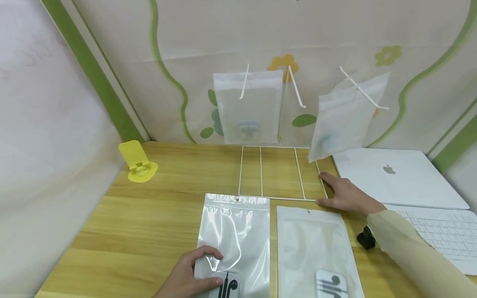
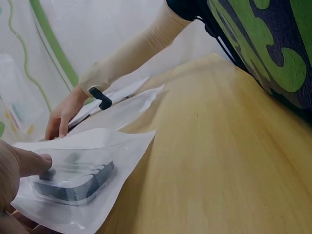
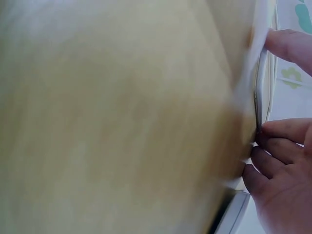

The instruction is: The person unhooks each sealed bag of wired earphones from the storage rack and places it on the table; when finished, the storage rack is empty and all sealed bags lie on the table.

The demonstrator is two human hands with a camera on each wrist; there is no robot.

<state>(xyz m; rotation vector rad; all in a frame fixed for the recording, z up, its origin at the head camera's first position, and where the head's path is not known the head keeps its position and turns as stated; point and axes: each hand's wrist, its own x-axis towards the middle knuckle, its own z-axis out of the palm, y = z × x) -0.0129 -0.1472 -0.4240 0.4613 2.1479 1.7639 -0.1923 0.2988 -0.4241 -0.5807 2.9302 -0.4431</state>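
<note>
My left hand holds the lower part of a clear-front zip bag with boxed earphones inside. In the left wrist view its thumb lies on top of the packet and other fingers show below the bag's edge. My right hand is at the front right corner of a white wire rack, thumb and fingertips on the wire. A second bag with boxed earphones lies to the right of the first.
Two frosted bags hang from the rack's outer hooks; the middle hook is bare. A white laptop and keyboard stand at right. A yellow phone stand sits at the back left.
</note>
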